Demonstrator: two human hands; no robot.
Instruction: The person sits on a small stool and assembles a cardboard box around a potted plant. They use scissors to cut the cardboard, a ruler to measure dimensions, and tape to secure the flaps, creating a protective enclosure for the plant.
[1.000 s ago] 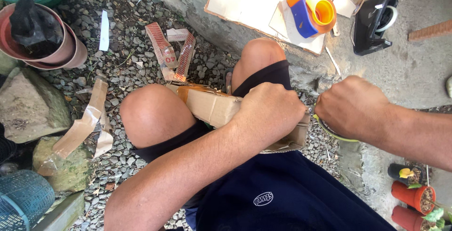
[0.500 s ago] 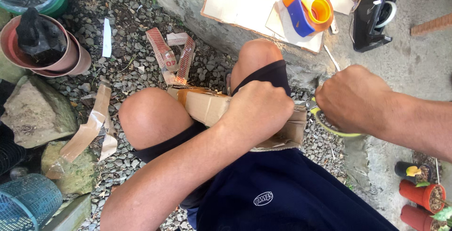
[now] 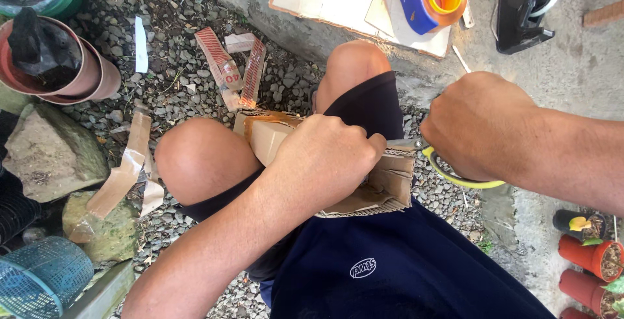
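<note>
Left hand (image 3: 325, 156) clenched over torn brown corrugated cardboard box (image 3: 383, 186), pinned on lap between bare knees. Right hand (image 3: 478, 124) closed through yellow-green loop handles of scissors (image 3: 455, 174), just right of box's open corrugated edge, blades hidden behind box end. Box's long axis ran from left knee toward right hand. Left hand directly on box; right hand just beside its right end.
</note>
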